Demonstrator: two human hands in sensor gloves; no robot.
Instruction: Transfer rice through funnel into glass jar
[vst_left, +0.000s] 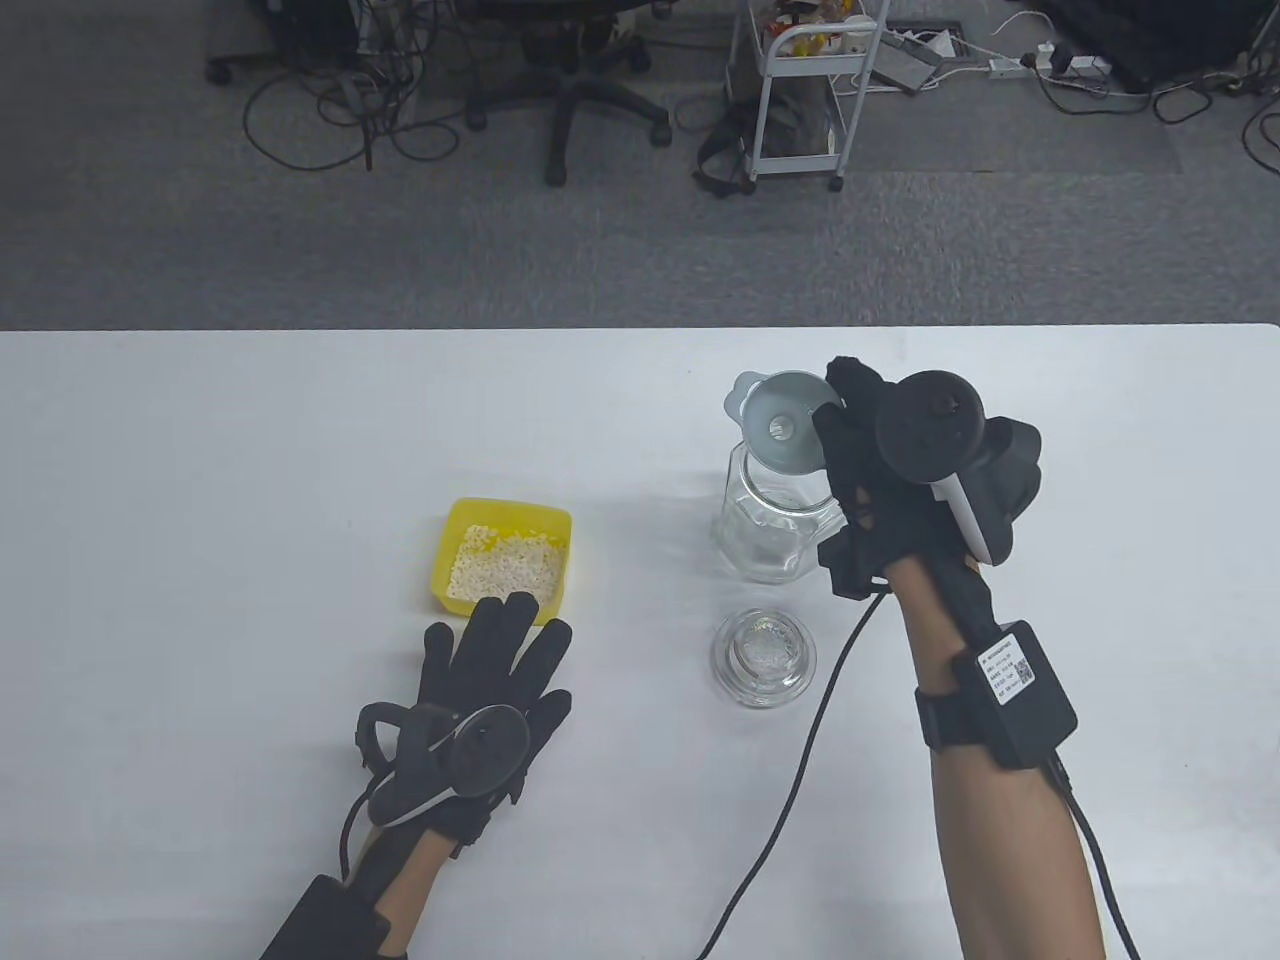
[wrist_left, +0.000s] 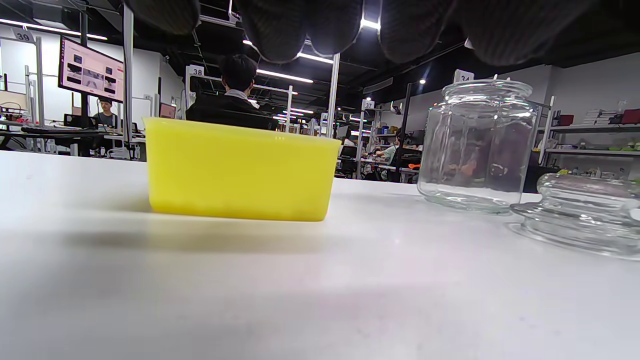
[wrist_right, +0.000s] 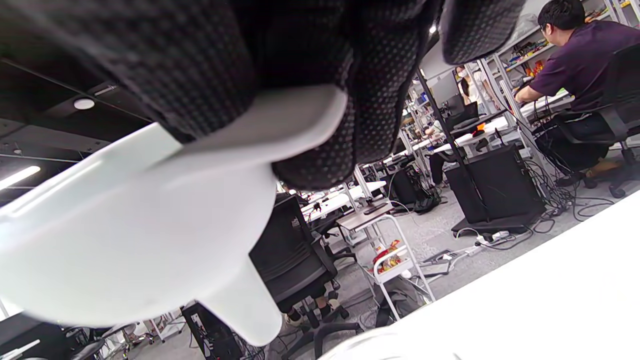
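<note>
The rice sits in a yellow tub on the white worktop, a little way to the left of the glass jar. The jar stands upright with no lid on, so rice can go in. Its glass lid lies on the worktop just in front of it, out of the way. The right hand holds a pale funnel by its rim, over the mouth of the jar. In the right wrist view the spout points down and hangs above the jar's rim, so it looks not quite set in yet. I think the funnel is held there so its thin end can drop into the jar and keep the rice from spilling. The left hand is open with its fingers spread flat, holding nothing. It rests near the front of the tub, likely ready to pick it up and tip it.
</note>
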